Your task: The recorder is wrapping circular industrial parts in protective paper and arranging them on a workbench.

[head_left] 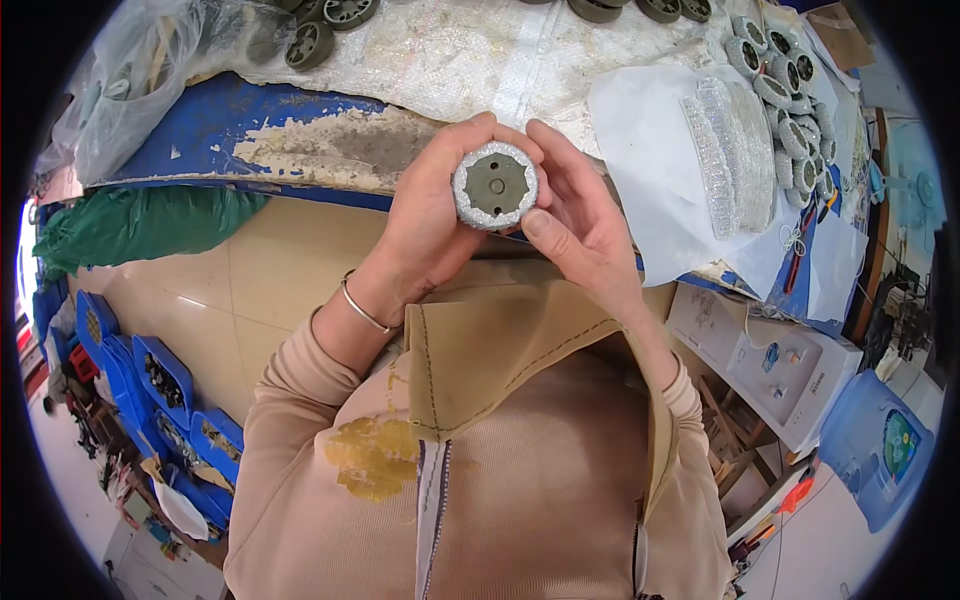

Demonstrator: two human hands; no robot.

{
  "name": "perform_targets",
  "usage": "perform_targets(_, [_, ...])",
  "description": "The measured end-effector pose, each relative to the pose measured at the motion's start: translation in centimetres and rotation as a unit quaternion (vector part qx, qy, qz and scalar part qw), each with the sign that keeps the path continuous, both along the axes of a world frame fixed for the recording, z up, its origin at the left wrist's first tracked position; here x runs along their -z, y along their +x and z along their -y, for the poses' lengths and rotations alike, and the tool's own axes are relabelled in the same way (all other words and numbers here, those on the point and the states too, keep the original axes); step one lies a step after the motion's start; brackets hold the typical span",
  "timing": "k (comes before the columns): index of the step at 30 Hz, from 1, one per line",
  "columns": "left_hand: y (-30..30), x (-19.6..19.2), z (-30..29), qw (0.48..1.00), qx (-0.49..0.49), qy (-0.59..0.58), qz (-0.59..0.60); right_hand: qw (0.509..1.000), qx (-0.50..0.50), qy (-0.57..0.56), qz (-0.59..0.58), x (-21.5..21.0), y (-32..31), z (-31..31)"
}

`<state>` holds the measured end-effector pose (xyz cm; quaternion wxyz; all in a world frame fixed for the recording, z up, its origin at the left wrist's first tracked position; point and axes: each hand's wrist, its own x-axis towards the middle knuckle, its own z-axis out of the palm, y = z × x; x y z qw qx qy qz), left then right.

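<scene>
Between my hands, just in front of the table edge, is a round dark green wheel-like disc (496,187) wrapped round its rim with silver glittery trim. Its flat face is turned up, showing small holes, and the trim's inner edge looks jagged. My left hand (430,190) is closed round its left side, a metal bangle on the wrist. On the other side my right hand (590,220) curls against the disc, thumb at the lower right rim. Some of the right fingers are hidden behind it.
On the table's right lie glittery silver strips (735,160) on white paper (640,130), several silver-wrapped discs (795,135) and red-handled tools (793,262). Bare dark wheels (308,46) sit at the far edge. Blue bins (160,380) stand at left, below a green bag (150,228).
</scene>
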<state>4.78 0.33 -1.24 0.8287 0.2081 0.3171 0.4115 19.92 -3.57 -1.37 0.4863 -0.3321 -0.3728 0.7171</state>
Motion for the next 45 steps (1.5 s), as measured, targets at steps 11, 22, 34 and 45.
perform_targets(11, [0.8,0.9,1.3,0.998,-0.047,0.014,-0.043,0.999,0.024,0.013,0.023,1.0,-1.2,0.2])
perform_targets(22, [1.3,1.4,1.8,0.994,-0.057,0.010,-0.097,0.996,0.000,0.036,0.085,0.6,-1.1,0.1])
perform_targets(34, [0.7,1.0,1.0,0.999,0.036,-0.004,0.031,0.993,0.051,0.000,0.104,0.9,1.8,1.0])
perform_targets(45, [5.4,-0.5,-0.6,0.991,-0.015,-0.129,-0.034,0.821,0.104,0.329,0.455,-0.5,3.1,-1.1])
